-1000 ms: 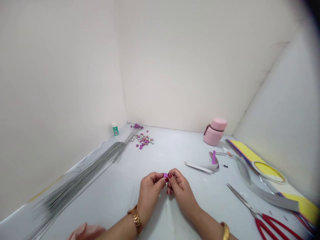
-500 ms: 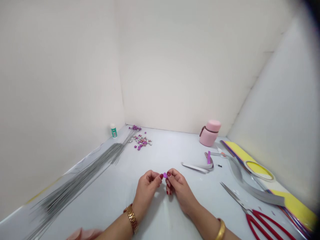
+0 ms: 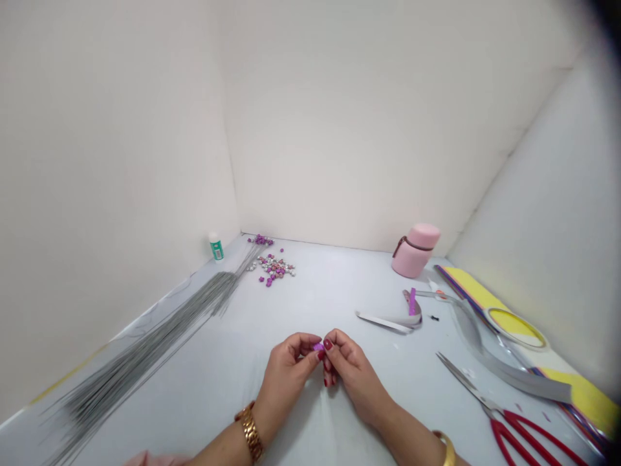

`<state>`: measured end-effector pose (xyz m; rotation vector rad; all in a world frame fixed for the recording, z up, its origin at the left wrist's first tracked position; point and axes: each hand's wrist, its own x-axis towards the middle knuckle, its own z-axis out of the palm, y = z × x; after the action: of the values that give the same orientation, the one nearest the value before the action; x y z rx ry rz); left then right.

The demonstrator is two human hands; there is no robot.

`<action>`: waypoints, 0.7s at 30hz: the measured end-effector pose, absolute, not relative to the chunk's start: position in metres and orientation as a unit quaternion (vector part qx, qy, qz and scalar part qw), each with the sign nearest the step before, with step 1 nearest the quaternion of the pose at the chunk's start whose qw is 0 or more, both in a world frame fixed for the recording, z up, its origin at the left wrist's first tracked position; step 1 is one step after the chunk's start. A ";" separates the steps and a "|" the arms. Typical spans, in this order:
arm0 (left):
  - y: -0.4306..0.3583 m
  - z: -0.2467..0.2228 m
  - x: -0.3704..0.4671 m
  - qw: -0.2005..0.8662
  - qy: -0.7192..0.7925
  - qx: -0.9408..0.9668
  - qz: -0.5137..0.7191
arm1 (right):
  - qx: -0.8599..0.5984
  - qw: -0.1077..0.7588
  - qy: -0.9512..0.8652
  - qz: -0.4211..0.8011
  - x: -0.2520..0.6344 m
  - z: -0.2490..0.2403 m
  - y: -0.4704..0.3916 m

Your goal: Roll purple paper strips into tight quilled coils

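Both hands meet low in the middle, over the white table. A small purple folded paper piece [image 3: 318,347] is between the fingertips, partly covered by them. My left hand [image 3: 290,370], with a gold watch on its wrist, pinches it between thumb and index finger. My right hand [image 3: 353,372] has its thumb and index finger closed at the piece's right side, the other fingers curled below. Farther back lies a pile of tiny purple, silver and pink folded pieces [image 3: 275,268].
Left: a bundle of thin grey wires [image 3: 160,343], some tipped with purple pieces [image 3: 262,240], and a green-and-white glue bottle [image 3: 216,247]. Right: a pink flask [image 3: 416,251], grey and purple paper strips [image 3: 388,321], red-handled scissors [image 3: 490,404], a tape roll [image 3: 517,327] and yellow sheets [image 3: 466,287].
The view has shifted slightly. My fingers have drawn closer together around the purple piece, which now sits deeper in my left fingertips and shows less.
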<state>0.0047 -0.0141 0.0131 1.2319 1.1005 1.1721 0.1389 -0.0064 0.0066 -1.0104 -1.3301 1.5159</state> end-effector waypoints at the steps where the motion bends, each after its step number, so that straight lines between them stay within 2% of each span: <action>1: -0.014 0.012 0.005 0.532 0.465 0.504 0.498 | -0.409 0.433 -0.533 0.601 0.139 0.008 -0.007; 13: -0.013 0.010 0.004 0.602 0.428 0.470 0.483 | -0.432 0.419 -0.588 0.540 0.140 0.005 -0.010; 21: -0.014 0.013 0.004 0.601 0.471 0.449 0.465 | -0.440 0.414 -0.597 0.527 0.141 0.003 -0.010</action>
<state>0.0038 -0.0137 0.0130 1.0414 1.0908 1.0769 0.1410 -0.0104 0.0028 -1.1064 -1.5012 1.3237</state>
